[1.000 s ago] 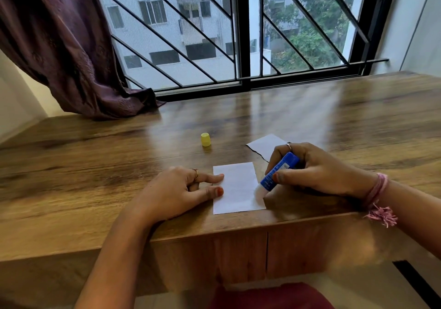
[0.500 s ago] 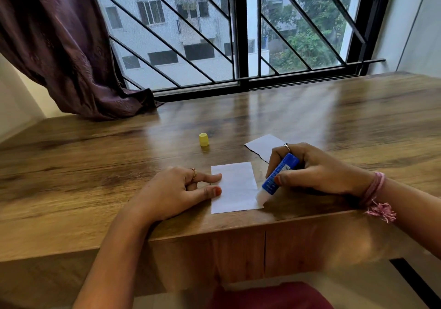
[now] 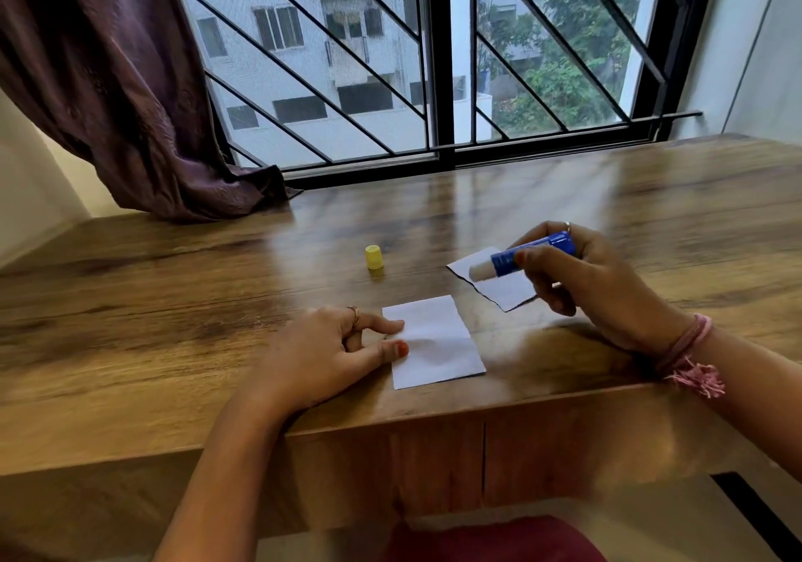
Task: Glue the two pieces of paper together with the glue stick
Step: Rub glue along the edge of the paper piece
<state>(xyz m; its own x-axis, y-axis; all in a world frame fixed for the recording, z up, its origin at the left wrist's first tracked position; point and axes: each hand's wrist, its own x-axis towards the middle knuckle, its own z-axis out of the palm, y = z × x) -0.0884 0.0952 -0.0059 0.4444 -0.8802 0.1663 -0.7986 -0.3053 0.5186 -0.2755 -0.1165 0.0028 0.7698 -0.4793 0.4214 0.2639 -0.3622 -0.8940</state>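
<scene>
Gluing step: left hand presses near paper flat, fingers straight; right hand grips uncapped glue stick at centre-right; next, probably lay torn paper on top.

Your left hand lies low and flat, index finger and thumb stretched forward, while your right hand is raised, fingers curled in a grip, wrist bent

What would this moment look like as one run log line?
left hand: pressing near paper flat | right hand: holding uncapped glue stick above far paper | yellow cap: on table
</scene>
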